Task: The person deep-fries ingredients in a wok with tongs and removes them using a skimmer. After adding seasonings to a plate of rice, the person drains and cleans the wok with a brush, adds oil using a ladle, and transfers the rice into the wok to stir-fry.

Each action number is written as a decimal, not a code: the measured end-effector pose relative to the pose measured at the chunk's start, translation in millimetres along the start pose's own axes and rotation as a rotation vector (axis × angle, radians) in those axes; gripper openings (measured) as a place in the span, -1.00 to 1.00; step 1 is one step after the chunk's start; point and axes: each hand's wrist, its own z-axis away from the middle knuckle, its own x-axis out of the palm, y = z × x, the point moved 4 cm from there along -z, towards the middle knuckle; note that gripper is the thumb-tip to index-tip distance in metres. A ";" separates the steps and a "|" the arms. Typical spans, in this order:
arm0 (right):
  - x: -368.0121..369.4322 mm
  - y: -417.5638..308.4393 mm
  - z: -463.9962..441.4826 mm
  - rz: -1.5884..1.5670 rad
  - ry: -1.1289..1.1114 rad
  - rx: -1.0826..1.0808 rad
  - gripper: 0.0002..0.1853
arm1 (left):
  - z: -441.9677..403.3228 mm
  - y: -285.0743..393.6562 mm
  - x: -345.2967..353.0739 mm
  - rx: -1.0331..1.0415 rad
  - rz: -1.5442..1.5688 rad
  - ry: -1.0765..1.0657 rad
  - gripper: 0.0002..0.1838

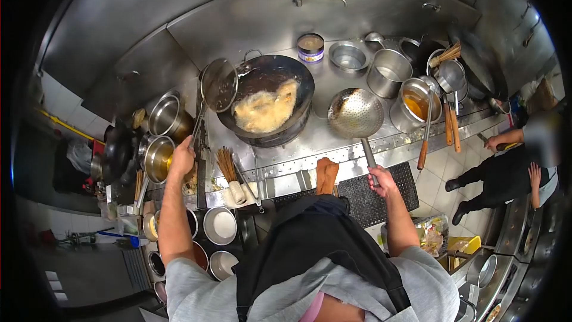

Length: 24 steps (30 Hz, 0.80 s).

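My left hand (182, 156) is closed on the long handle of a round wire skimmer (219, 85), whose head is over the left rim of a dark wok (304, 92). In the wok, a large pale-golden piece of frying food (266, 107) lies in bubbling oil. My right hand (382, 181) grips the handle of a perforated ladle (356, 113), with its wide bowl above the steel counter to the right of the wok. The ladle's bowl is stained brown near its upper edge.
Behind the ladle are a tin can (310, 48), a steel bowl (348, 58) and a deep pot (389, 73). A pot of amber liquid (416, 105) and wooden-handled ladles stand right. A bamboo brush (228, 170) lies near the front edge. Another person (506, 167) is far right.
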 end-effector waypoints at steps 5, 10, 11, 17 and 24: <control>1.9 6.0 10.5 0.035 0.024 -0.053 -0.85 | 14.4 8.0 16.9 -0.490 0.557 -0.489 -0.31; 16.2 2.8 30.3 0.046 0.063 -0.071 -0.86 | 24.4 14.6 77.9 -0.557 0.839 -0.656 -0.27; 20.7 0.9 33.6 0.027 0.046 -0.079 -0.85 | 24.8 10.6 96.0 -0.561 0.898 -0.669 -0.26; 47.9 -10.6 35.3 0.048 0.045 -0.069 -0.85 | 31.6 36.1 157.8 -0.554 1.073 -0.640 -0.25; 77.8 -22.8 31.4 0.051 -0.004 -0.098 -0.87 | 28.5 47.7 176.4 -0.454 1.202 -0.650 -0.30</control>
